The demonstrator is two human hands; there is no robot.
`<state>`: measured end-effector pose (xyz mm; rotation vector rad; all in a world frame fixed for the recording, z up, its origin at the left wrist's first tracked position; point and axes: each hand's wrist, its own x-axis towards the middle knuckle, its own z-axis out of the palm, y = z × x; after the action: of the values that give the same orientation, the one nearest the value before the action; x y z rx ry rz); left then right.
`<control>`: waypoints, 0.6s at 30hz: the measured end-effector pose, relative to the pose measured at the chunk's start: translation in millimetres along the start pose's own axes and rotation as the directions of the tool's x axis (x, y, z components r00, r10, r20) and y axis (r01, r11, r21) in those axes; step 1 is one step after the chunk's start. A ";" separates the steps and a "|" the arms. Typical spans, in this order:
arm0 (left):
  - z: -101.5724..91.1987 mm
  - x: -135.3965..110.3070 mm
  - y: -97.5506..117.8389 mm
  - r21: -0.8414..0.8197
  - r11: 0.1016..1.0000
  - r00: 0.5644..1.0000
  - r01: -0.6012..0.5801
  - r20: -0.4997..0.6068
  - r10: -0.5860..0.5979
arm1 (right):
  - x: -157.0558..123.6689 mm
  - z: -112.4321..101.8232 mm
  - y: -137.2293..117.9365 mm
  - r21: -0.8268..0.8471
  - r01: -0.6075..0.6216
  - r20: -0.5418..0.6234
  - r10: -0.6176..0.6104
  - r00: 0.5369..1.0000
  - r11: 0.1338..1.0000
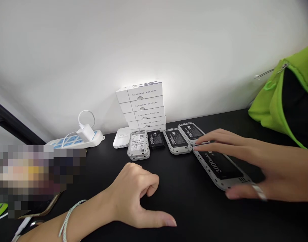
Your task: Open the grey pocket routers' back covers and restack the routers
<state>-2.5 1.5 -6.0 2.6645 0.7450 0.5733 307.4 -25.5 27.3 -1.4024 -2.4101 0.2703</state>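
My right hand (pixel 265 166) grips a grey device with a black 3000mAh battery (pixel 221 166) showing, fingers on its far edge and thumb on its near edge, low over the black table (pixel 184 201). My left hand (pixel 136 198) rests on the table, fingers loosely curled, thumb out, holding nothing. Behind lie two more open devices with batteries (pixel 178 141) (pixel 191 131), a loose black battery (pixel 156 139) and a small stack of grey devices with white labels (pixel 138 145).
A stack of white boxes (pixel 144 106) stands against the wall, a white flat device (pixel 120 137) beside it. A white power strip with a plugged charger (pixel 79 137) lies at the left. A green bag (pixel 287 101) sits at the right. A blurred patch covers the left.
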 end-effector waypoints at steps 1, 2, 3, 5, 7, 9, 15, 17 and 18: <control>-0.3 0.0 0.4 -0.002 1.000 1.000 0.000 -0.003 0.000 | 11.6 -2.6 -3.3 0.002 0.088 0.081 -0.088 0.993 0.996; -0.6 0.0 0.9 -0.004 1.000 1.000 -0.002 -0.006 0.002 | 25.1 -3.7 -7.1 0.007 0.156 0.110 -0.156 0.982 0.988; -0.8 0.0 1.2 -0.004 1.000 1.000 -0.001 -0.005 0.001 | 40.2 -3.0 -11.5 0.020 0.201 0.125 -0.202 0.971 0.979; -0.8 -0.4 1.3 0.001 1.000 1.000 0.006 -0.002 -0.006 | 72.1 3.7 -21.3 0.062 0.269 0.123 -0.275 0.954 0.961; 0.6 -1.2 0.0 0.005 1.000 1.000 0.018 -0.001 -0.018 | 101.6 15.3 -31.8 0.120 0.318 0.129 -0.333 0.934 0.940; 3.1 -2.5 -2.5 -0.011 1.000 1.000 0.007 -0.024 -0.007 | 124.7 27.9 -41.9 0.160 0.327 0.139 -0.349 0.927 0.931; 8.1 -4.9 -7.2 -0.055 0.998 0.996 -0.009 -0.090 0.004 | 153.2 48.9 -66.2 0.103 0.175 0.156 -0.190 0.969 0.979; 8.3 -4.8 -7.4 -0.065 0.998 0.996 -0.009 -0.091 0.004 | 155.3 50.0 -69.8 0.084 0.177 0.168 -0.189 0.968 0.981; 8.4 -4.7 -7.6 -0.066 0.998 0.996 -0.012 -0.094 0.006 | 155.5 50.0 -70.2 0.072 0.187 0.170 -0.197 0.966 0.980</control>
<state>-5.6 3.5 -17.7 2.5966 0.7269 0.7169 161.0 75.2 34.2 -1.1536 -2.6376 0.4247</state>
